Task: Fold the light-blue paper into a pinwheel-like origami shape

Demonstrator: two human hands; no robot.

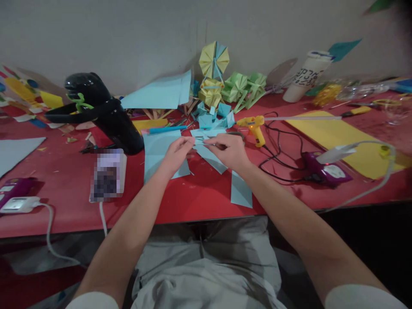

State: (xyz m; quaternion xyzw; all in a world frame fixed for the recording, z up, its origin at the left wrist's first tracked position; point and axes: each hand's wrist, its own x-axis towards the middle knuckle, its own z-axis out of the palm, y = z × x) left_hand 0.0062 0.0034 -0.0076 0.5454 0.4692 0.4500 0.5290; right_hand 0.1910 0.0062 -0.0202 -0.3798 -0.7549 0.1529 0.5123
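Note:
Above the red table (180, 201), my left hand (177, 153) pinches the left end of a small light-blue paper piece (200, 140). My right hand (229, 149) has its fingers closed at the right side of that same piece. Light-blue sheets (157, 150) lie under and around both hands, one strip (241, 191) near the front edge. Just behind the hands are folded blue paper shapes (210, 116). To the right of them rests a yellow glue gun (255, 128) with a long clear stick in its back.
A black bottle (109, 116) leans at the left, behind a phone-like device (107, 176). Yellow and green folded papers (214, 60) stand by the wall. At right are a purple power box (326, 168), cables, a yellow sheet (347, 141) and a white cup (305, 77).

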